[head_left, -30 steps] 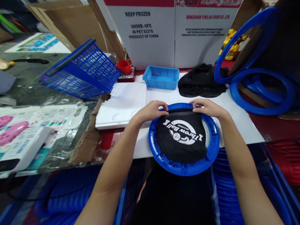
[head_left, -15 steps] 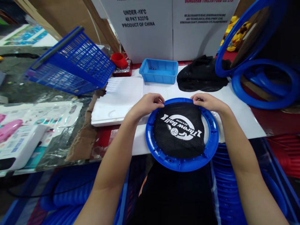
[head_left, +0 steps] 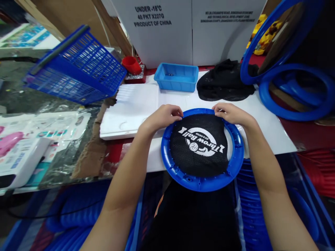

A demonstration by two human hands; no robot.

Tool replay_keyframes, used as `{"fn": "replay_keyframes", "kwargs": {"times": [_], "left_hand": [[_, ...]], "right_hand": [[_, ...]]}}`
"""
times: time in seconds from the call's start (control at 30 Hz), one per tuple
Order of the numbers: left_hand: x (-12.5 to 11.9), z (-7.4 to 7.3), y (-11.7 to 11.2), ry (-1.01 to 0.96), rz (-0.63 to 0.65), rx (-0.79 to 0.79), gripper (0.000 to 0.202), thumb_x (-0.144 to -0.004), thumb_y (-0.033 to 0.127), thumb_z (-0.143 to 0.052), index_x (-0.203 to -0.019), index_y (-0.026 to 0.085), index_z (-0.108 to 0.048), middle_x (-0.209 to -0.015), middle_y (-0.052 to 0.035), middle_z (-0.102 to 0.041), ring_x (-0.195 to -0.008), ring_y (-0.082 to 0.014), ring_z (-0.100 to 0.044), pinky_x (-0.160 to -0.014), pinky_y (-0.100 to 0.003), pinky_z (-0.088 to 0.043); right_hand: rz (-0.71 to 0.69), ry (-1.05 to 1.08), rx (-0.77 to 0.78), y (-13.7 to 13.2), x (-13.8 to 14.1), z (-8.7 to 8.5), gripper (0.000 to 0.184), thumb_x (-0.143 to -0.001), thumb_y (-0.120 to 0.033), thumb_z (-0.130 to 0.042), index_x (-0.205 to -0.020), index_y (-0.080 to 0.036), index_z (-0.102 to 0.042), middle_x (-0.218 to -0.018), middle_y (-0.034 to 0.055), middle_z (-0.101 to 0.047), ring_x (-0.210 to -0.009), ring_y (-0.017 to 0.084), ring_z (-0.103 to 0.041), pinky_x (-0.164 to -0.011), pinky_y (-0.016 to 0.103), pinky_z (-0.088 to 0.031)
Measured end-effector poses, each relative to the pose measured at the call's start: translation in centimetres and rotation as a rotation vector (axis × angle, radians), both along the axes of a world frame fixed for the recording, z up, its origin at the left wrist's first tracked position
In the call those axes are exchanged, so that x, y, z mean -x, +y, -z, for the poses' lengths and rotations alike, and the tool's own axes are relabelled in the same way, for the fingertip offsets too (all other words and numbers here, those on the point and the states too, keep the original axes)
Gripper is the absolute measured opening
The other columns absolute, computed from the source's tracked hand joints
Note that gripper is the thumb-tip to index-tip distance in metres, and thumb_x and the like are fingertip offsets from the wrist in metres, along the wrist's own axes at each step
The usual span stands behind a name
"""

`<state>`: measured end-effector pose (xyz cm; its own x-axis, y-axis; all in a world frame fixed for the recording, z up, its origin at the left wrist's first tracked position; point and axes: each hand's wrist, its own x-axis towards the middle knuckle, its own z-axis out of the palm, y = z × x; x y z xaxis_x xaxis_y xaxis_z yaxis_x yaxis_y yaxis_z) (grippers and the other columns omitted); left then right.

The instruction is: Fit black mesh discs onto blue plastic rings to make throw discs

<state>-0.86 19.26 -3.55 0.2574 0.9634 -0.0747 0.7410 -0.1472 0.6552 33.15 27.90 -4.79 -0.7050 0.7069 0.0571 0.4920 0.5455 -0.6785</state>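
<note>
A blue plastic ring (head_left: 170, 164) lies in front of me, its near part reaching past the table edge over my lap. Black mesh fabric (head_left: 183, 157) with a white "Throw Ball" print lies across the ring's opening, leaving a gap at the right. My left hand (head_left: 169, 115) pinches the mesh's edge at the ring's far left. At the far right of the ring, my right hand (head_left: 227, 112) pinches the mesh's edge too. Both hands have thumb and finger closed, and the edge between them is mostly hidden.
Behind the ring stand a light-blue tray (head_left: 176, 85) with a few small bits in it and a black mesh pile (head_left: 226, 83). More blue rings (head_left: 295, 113) are at the right. A blue basket (head_left: 78, 66) leans at the left, beside a white foam block (head_left: 131, 115) and a red cup (head_left: 131, 65).
The view has shifted slightly. Both hands keep their pinch at the ring's far side, and the mesh lies almost as before.
</note>
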Motion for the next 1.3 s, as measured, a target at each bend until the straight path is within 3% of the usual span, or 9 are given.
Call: {"fn": "replay_keyframes", "kwargs": {"times": [0.17,0.37,0.5,0.63,0.73,0.83,0.93,1.1,1.3], "left_hand": [[-0.1,0.0,0.1,-0.016,0.034,0.029,0.022,-0.083,0.032,-0.068,-0.098,0.019,-0.079,-0.098,-0.0076,-0.080,-0.092,-0.0232,-0.073,-0.086,-0.037,-0.054],[0.1,0.5,0.4,-0.048,0.052,0.067,0.023,-0.084,0.033,-0.069,-0.101,0.020,-0.077,-0.097,-0.0069,-0.079,-0.088,-0.0225,-0.072,-0.082,-0.036,-0.055],[-0.5,0.2,0.1,-0.036,0.090,-0.077,0.019,-0.092,0.034,-0.067,-0.100,0.020,-0.077,-0.100,-0.0062,-0.078,-0.093,-0.0221,-0.071,-0.090,-0.038,-0.056],[-2.9,0.7,-0.8,0.001,0.203,-0.337,0.025,-0.098,0.042,-0.069,-0.106,0.020,-0.079,-0.130,-0.0130,-0.071,-0.124,-0.0289,-0.066,-0.115,-0.047,-0.051],[-4.6,1.6,-1.5,0.147,0.277,-0.351,0.041,-0.093,0.042,-0.078,-0.126,0.017,-0.076,-0.158,-0.0214,-0.055,-0.149,-0.0405,-0.050,-0.127,-0.058,-0.040],[-5.1,2.3,-1.7,0.195,0.266,-0.331,0.047,-0.091,0.041,-0.081,-0.130,0.016,-0.073,-0.165,-0.0223,-0.048,-0.155,-0.0428,-0.043,-0.128,-0.060,-0.039],[-4.6,2.2,-1.2,0.069,0.200,-0.288,0.027,-0.094,0.038,-0.075,-0.112,0.018,-0.076,-0.150,-0.0171,-0.062,-0.141,-0.0344,-0.058,-0.122,-0.052,-0.048],[-3.3,1.8,-0.3,-0.176,0.030,-0.182,0.016,-0.094,0.030,-0.070,-0.095,0.020,-0.081,-0.106,-0.0088,-0.079,-0.103,-0.0249,-0.073,-0.103,-0.044,-0.057],[-2.7,1.1,-0.2,-0.340,-0.070,-0.025,0.017,-0.084,0.032,-0.081,-0.093,0.019,-0.086,-0.098,-0.0081,-0.085,-0.094,-0.0245,-0.076,-0.095,-0.041,-0.059]], "right_hand": [[-0.078,-0.010,0.055,0.4,-0.5,0.0,0.012,-0.091,-0.035,-0.064,-0.088,-0.024,-0.067,-0.114,0.0081,-0.077,-0.102,0.029,-0.068,-0.094,0.044,-0.053],[-0.041,0.011,-0.110,0.2,0.3,1.3,0.008,-0.090,-0.025,-0.060,-0.082,-0.024,-0.064,-0.108,0.0094,-0.075,-0.101,0.029,-0.065,-0.096,0.046,-0.052],[0.003,0.052,-0.030,-0.1,0.0,0.6,0.010,-0.091,-0.032,-0.065,-0.089,-0.024,-0.072,-0.112,0.0092,-0.077,-0.100,0.030,-0.069,-0.096,0.049,-0.056],[-0.043,0.183,-0.005,-0.8,0.1,-0.1,0.025,-0.097,-0.046,-0.069,-0.107,-0.027,-0.081,-0.135,0.0089,-0.074,-0.124,0.033,-0.069,-0.111,0.054,-0.055],[-0.206,0.067,-0.059,-1.6,0.8,0.6,0.031,-0.096,-0.047,-0.075,-0.122,-0.034,-0.083,-0.163,0.0053,-0.058,-0.153,0.037,-0.051,-0.130,0.062,-0.037],[-0.230,-0.044,-0.119,-2.4,1.5,1.4,0.044,-0.094,-0.042,-0.077,-0.138,-0.039,-0.076,-0.176,0.0028,-0.042,-0.163,0.040,-0.036,-0.133,0.067,-0.030],[-0.201,-0.032,-0.133,-2.8,2.0,1.3,0.047,-0.095,-0.041,-0.075,-0.141,-0.034,-0.072,-0.171,0.0083,-0.050,-0.159,0.039,-0.044,-0.130,0.066,-0.037],[-0.129,0.114,-0.157,-2.8,2.8,0.2,0.018,-0.100,-0.037,-0.064,-0.107,-0.025,-0.076,-0.137,0.0129,-0.075,-0.131,0.034,-0.069,-0.117,0.057,-0.051],[-0.064,0.170,-0.079,-2.7,2.8,0.1,0.014,-0.096,-0.032,-0.061,-0.090,-0.024,-0.071,-0.127,0.0119,-0.078,-0.118,0.032,-0.072,-0.109,0.054,-0.053]]}}
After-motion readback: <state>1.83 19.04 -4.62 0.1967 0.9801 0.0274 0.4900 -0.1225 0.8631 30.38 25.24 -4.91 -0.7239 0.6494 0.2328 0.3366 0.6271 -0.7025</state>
